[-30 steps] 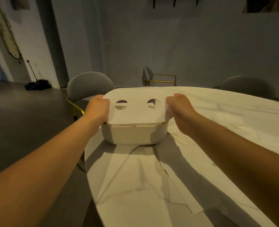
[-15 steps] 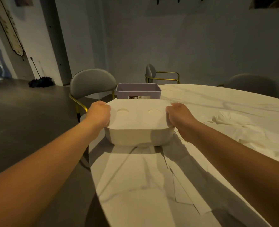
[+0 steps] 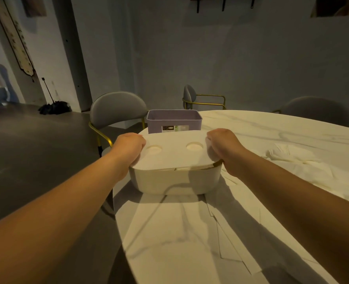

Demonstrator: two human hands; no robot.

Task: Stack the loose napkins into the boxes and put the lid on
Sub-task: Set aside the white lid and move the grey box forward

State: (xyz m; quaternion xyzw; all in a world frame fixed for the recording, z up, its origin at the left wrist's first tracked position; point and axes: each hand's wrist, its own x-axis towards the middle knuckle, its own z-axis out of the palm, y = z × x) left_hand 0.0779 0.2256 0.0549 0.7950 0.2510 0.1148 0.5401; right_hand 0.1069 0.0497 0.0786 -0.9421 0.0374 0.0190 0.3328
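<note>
1. Sheets [image 3: 169, 232]: flat napkins, several, overlapping, on the table [image 3: 292, 130] nearest the wearer. They lie well short of the fingers, under the forearms. Not yet boxed.

2. Box [image 3: 175, 181]: white, rounded corners, directly beneath the fingers, just past the sheets. Contents hidden.

3. Lid [image 3: 173, 158]: white, two round dimples, lying on the box with one end under each set of fingers. A dark gap shows over the rim at the near right corner, so it looks not seated there.

4. Left hand [image 3: 129, 145]: fingers curled over the lid's left end, gripping it.

5. Right hand [image 3: 222, 144]: fingers curled round the lid's right end, gripping it; the tips are hidden.

6. Step in hand, as judged: closing this box. The next move calls for an even downward press at both ends, right corner first, until the gap closes; then letting go.

7. Pile [image 3: 288, 154]: crumpled napkins, right of the right fingers and apart from them. Loose.

8. Purple box [image 3: 173, 121]: open, no lid seen, just beyond the fingers. Probably the next to be filled. It leaves little room to slide the box forward.

9. Chair [image 3: 118, 107]: grey, gold legs, beyond the left fingers; two more at the far rim.

10. Umbrella [image 3: 54, 107]: on the floor, far left.
</note>
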